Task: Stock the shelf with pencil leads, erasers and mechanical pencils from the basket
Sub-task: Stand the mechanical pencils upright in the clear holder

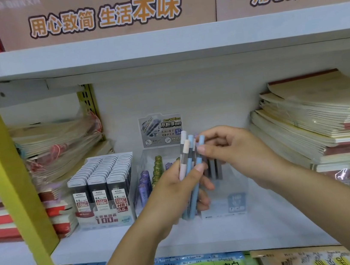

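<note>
Edges and room: the shelf (228, 232) front edge runs across at 6 o'clock, with bare board between it and the stock. The upper shelf (157, 42) closes the bay at 12 o'clock. A yellow post (1, 168) bounds it at 9 o'clock. Notebook stacks stand at 10 o'clock (58, 144) and 3 o'clock (313, 117).

Hands: my left hand (177, 190) is closed around a bundle of pencils (187, 175), held nearly upright in front of the clear box (228, 199). My right hand (234, 146), at 2 o'clock of the left, pinches the top of one blue pencil (201, 140) in that bundle between thumb and fingers.

Counts: at least four pencils show in the bundle; the exact number I cannot tell. The lead box (103, 187), at 9 o'clock of my left hand, holds three rows of cases. Purple and green lead tubes (151, 176) stand between that box and my left hand; count unclear.
</note>
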